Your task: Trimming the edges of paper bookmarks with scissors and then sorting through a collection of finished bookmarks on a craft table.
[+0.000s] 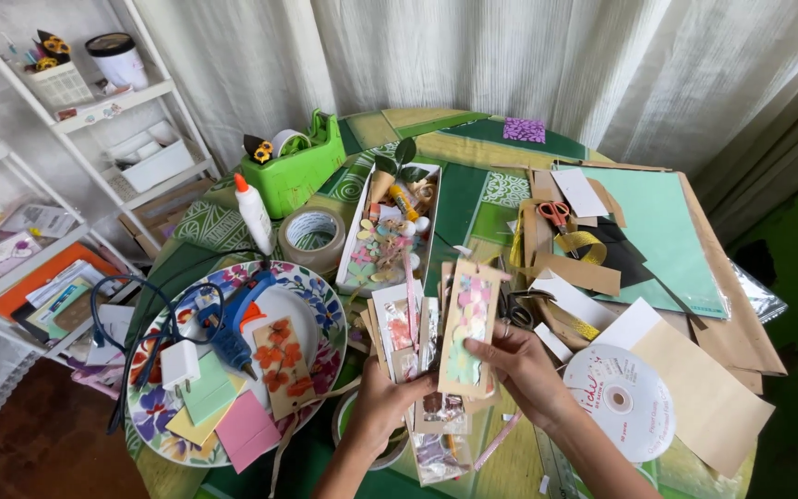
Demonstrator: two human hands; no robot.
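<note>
My right hand (521, 370) grips a tall kraft card (469, 325) decorated with pastel paper flowers, held upright over the table. My left hand (382, 399) holds a fanned bundle of several similar cards in clear sleeves (408, 334), just left of the flower card. More sleeved cards (438, 442) lie under both hands. The two hands are close together, nearly touching at the cards.
A floral plate (320, 294) at left carries a blue glue gun (233, 323), a tag with orange flowers (281, 365) and coloured paper pieces. Behind stand a white tray of paper flowers (388, 236), tape roll (312, 236), green tape dispenser (302, 166), glue bottle (253, 212). Scissors (556, 215), kraft papers and a white ribbon spool (622, 399) lie right.
</note>
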